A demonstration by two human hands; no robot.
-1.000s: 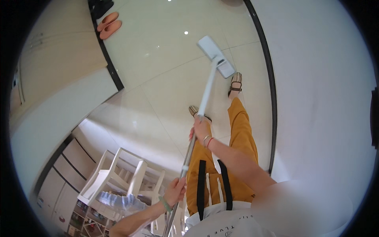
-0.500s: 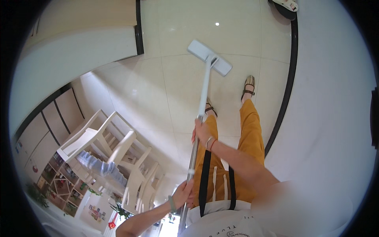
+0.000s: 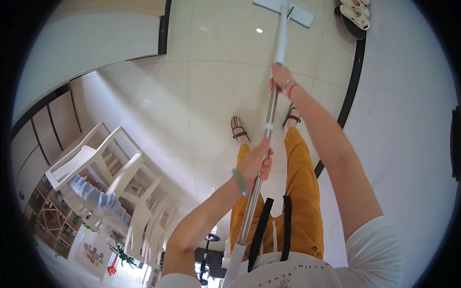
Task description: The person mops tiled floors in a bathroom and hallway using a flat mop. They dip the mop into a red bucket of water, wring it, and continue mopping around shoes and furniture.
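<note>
Left hand (image 3: 257,163) wrapped tight round mop pole (image 3: 270,117), low part. Right hand (image 3: 281,79) closed round pole higher up. Mop head (image 3: 283,10) flat on shiny tile floor (image 3: 216,91), far out front, near slippers (image 3: 354,12). Mopping looks underway; can't tell which tiles are done.

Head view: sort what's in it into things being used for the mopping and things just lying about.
In use:
- mop pole
- mop head
- left hand, low on the pole
- right hand, higher up
- tiled floor

Lying about:
- white chairs
- slippers by the wall
- shelf
</note>
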